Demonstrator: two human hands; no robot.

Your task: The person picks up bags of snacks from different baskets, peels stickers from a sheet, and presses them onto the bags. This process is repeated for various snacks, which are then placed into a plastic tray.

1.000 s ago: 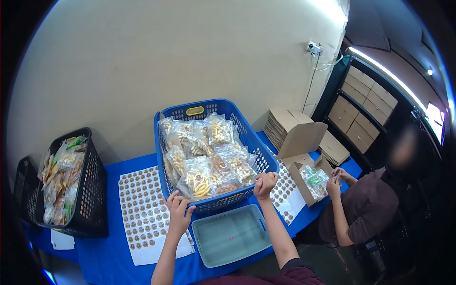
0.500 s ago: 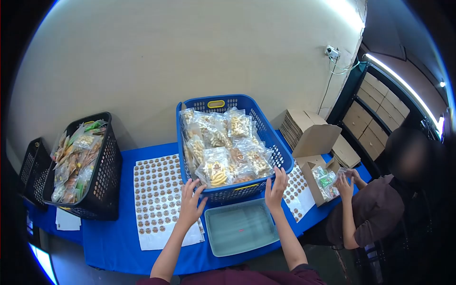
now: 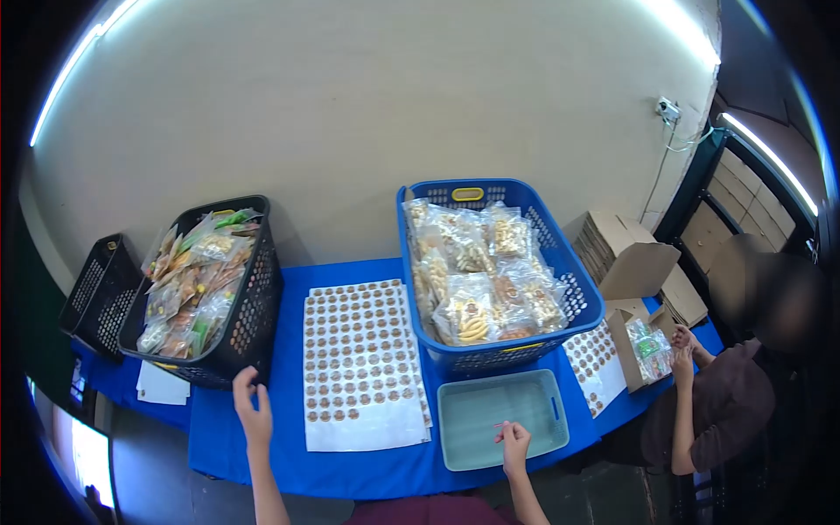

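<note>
In the head view, the left hand point(image 3: 253, 409) hangs with fingers loosely spread just beside the black basket point(image 3: 249, 328) of packets, at the left edge of the sticker sheet point(image 3: 361, 367). The right hand point(image 3: 514, 440), fingers curled together and holding nothing visible, rests over the near rim of the grey tray point(image 3: 500, 417), below the blue basket point(image 3: 573, 289).

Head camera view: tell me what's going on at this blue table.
The left hand reaches toward the black basket of snack packets, open. The right hand hovers over the teal tray, fingers pinched. A sticker sheet lies between them, and the blue basket holds bagged snacks. A co-worker handles a cardboard box.
</note>
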